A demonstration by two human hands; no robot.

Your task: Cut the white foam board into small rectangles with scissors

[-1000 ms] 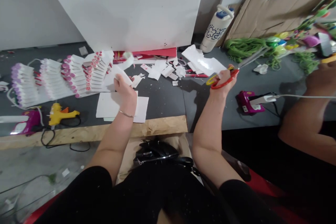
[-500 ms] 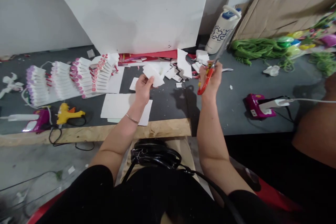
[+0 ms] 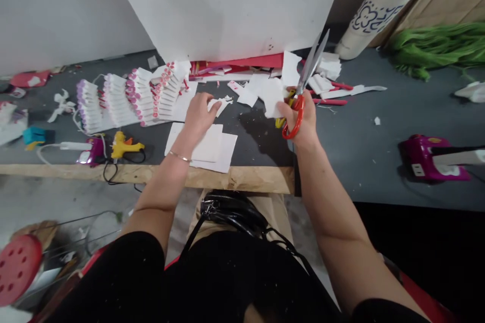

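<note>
My right hand (image 3: pixel 303 116) is closed around scissors (image 3: pixel 309 68) with red handles and a yellow part, the blades pointing up and slightly parted. A white paper piece (image 3: pixel 273 97) sits against its thumb, seemingly pinched there. On the left, my left hand (image 3: pixel 202 111) curls over small white paper pieces (image 3: pixel 223 104), which show between its thumb and fingers; how firmly it grips them is hard to make out. Just below that hand lie white paper sheets (image 3: pixel 227 154), partly overlapped by my wrist.
Rows of white sticks with pink and purple tips (image 3: pixel 140 96) lie to the left, above a yellow glue gun (image 3: pixel 125 146). A bottle (image 3: pixel 373 15), green strands (image 3: pixel 435 53) and a purple power socket (image 3: pixel 424 159) are on the right. A white board (image 3: pixel 235 5) stands behind.
The white paper piece has left my left hand and is now by my right thumb. My left hand has moved onto small white pieces. The view has shifted, and the scissors' blades show parted.
</note>
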